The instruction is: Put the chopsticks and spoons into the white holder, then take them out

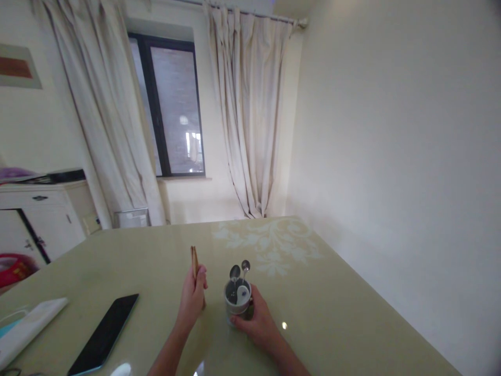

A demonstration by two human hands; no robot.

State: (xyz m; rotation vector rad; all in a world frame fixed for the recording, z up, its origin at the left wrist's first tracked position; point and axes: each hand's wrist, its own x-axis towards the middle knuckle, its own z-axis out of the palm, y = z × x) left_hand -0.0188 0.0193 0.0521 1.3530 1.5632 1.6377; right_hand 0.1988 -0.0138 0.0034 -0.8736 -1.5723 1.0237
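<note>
My left hand (192,295) is closed around a pair of wooden chopsticks (194,258), held upright with their tips above the fist. To its right, my right hand (259,318) wraps round a metal cup (237,308) from the right side. Two spoons stand in the cup: a larger spoon (235,272) on the left and a smaller spoon (246,265) on the right, bowls upward above the rim. Something pale and round with a dark spot shows inside the cup, but I cannot make out what it is. The chopsticks are apart from the cup.
A black tablet-like slab (104,334) and a white flat object (33,326) lie on the glossy green table (156,250) at the left. A wall (391,156) runs along the right edge. Behind stand curtains (254,104) and a white cabinet (55,209).
</note>
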